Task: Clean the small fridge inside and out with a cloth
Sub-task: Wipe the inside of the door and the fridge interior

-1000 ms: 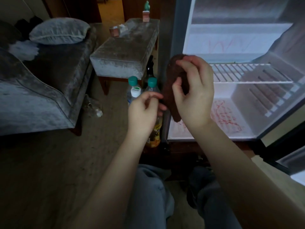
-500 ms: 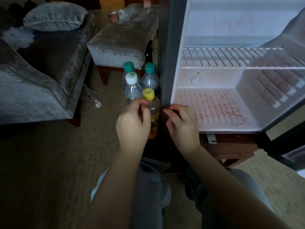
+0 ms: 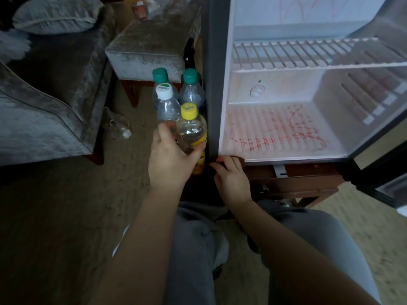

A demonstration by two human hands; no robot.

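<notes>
Head view: four plastic bottles [image 3: 191, 93] just left of one small fridge [image 3: 286, 86], left hand [image 3: 169, 159] fingers clamped round the yellow-capped bottle [image 3: 191, 128], right hand [image 3: 231, 177] fingers curled at the fridge's lower corner, grip unclear, carpet [image 3: 55, 216], grey sofa [image 3: 44, 102], fridge open on a wooden stand [image 3: 297, 179], white inside, red scribbles, one wire shelf [image 3: 286, 56]

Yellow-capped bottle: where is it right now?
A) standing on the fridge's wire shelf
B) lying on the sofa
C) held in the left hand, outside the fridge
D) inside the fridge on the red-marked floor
C: the left hand curls its fingers round the yellow-capped bottle, just left of the open fridge.
</notes>
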